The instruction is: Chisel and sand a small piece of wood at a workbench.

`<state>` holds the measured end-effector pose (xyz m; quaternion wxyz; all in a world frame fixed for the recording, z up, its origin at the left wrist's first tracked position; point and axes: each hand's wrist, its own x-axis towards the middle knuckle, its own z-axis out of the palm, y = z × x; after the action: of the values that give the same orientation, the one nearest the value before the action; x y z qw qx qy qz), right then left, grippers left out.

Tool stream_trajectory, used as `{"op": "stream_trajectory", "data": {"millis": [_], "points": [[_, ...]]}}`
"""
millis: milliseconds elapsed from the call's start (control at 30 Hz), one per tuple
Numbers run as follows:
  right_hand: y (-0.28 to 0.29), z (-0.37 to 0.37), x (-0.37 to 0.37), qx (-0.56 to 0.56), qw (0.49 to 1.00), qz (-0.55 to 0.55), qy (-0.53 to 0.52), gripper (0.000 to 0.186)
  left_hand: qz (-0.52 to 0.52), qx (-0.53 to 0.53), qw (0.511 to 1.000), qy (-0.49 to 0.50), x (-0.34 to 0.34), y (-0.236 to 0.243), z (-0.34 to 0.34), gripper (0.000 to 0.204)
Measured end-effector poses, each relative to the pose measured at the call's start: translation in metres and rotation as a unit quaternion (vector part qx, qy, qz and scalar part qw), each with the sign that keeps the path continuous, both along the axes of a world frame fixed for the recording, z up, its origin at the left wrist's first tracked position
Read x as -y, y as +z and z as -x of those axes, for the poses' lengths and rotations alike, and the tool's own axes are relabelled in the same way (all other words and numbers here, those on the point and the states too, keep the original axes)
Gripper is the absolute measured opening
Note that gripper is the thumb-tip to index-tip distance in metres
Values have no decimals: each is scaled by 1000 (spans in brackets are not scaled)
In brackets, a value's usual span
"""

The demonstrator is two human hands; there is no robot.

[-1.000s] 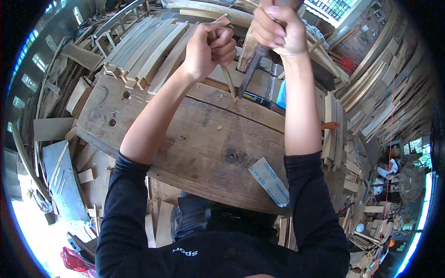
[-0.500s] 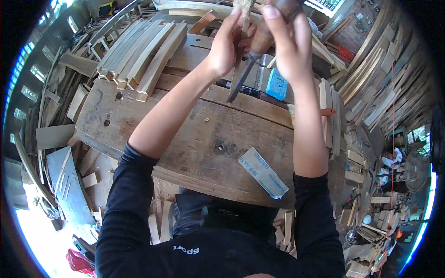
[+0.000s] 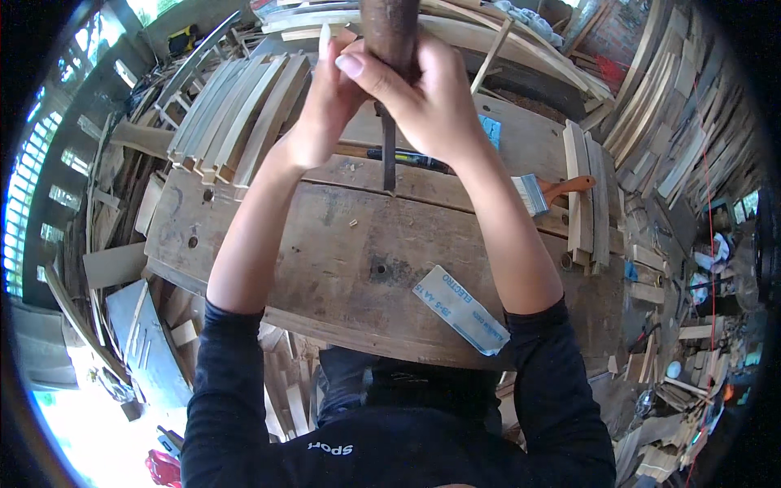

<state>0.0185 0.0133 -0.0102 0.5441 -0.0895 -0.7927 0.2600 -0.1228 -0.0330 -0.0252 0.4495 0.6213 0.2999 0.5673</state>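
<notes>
My right hand (image 3: 431, 114) is wrapped round the thick brown wooden handle (image 3: 390, 23) of a long dark-bladed tool, apparently a chisel. Its blade (image 3: 389, 163) points down, the tip at a groove in the workbench (image 3: 325, 252). My left hand (image 3: 317, 122) is closed just left of the handle, its fingers mostly hidden behind the handle and right hand; what they hold I cannot make out. Behind the blade lie a black tube-like item (image 3: 415, 159) and a blue block (image 3: 490, 128), partly hidden.
Long curved boards (image 3: 224, 114) lie at back left, more strips (image 3: 582, 191) at right beside a wooden-handled brush (image 3: 561, 185). A flat pale package (image 3: 460, 313) lies near the front edge. Timber stacks (image 3: 659, 122), a metal sheet (image 3: 142, 342) and offcuts surround the bench.
Both hands have moved left from a half second ago, with the tool now more upright and its blade further left. The brush has come into fuller view beside my right forearm.
</notes>
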Motion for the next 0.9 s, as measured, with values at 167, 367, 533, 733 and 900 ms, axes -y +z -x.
{"op": "stream_trajectory", "data": {"millis": [167,367,533,733,900], "points": [[-4,-5,1,-3,999,21,-35,28,66,-194,970,131,17,32,29,66],[-6,2,22,28,962,-152,-225,43,-145,-69,977,139,30,63,-20,56],[-5,2,20,-29,950,-198,-239,49,-79,-4,990,121,27,76,-24,24],[-12,1,12,-104,955,-201,-192,27,-126,87,983,-99,10,62,17,28],[-21,-4,-3,-250,959,84,-105,17,-33,173,981,-83,15,70,1,19]]}}
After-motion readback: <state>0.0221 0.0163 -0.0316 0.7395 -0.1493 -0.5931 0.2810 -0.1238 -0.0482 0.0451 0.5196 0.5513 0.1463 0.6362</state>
